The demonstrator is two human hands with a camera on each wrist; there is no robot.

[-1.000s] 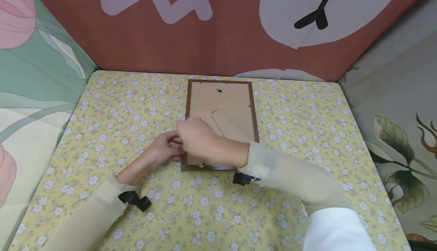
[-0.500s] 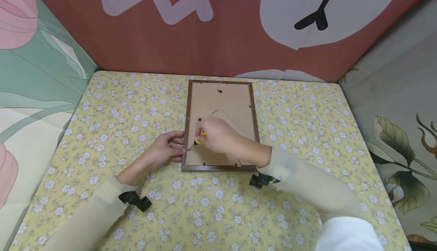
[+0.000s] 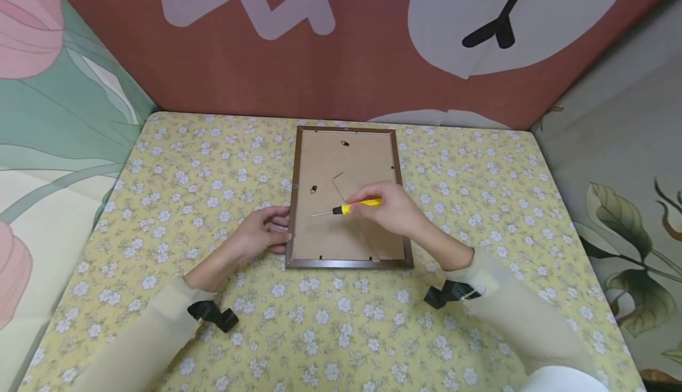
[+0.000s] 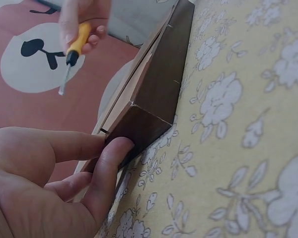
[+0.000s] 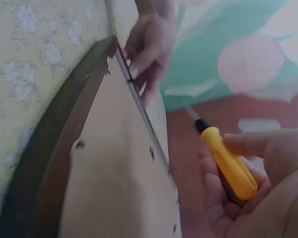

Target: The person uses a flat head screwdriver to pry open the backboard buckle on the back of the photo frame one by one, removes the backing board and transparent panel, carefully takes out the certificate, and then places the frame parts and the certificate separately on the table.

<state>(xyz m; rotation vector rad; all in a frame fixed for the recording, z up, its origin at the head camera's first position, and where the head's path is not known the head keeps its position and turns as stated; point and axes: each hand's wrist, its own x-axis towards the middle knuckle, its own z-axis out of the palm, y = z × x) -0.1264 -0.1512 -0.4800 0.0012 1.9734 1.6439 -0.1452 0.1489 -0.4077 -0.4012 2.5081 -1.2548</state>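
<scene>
A brown picture frame (image 3: 348, 264) lies face down, its tan backing board (image 3: 330, 238) upward with small dark tabs along the rim. My right hand (image 3: 394, 208) grips a small screwdriver (image 5: 231, 161) by its yellow handle. The metal shaft points left over the backing board, above its surface. At the frame's left side, my left hand (image 3: 261, 232) holds the edge near the front corner. In the left wrist view, its thumb and forefinger meet the brown side (image 4: 151, 99) close to a dark tab (image 4: 104, 131).
The table (image 3: 213, 161) wears a yellow floral cloth. Two dark hanging rings, an upper ring (image 3: 345, 143) and a left ring (image 3: 314, 189), sit on the backing. A flat stand leg (image 3: 346, 186) lies against it. A red printed wall (image 3: 256, 78) rises behind.
My right hand has moved from the frame's left edge to the right, lifting the screwdriver off the board and uncovering it. My left hand has stayed at the edge.
</scene>
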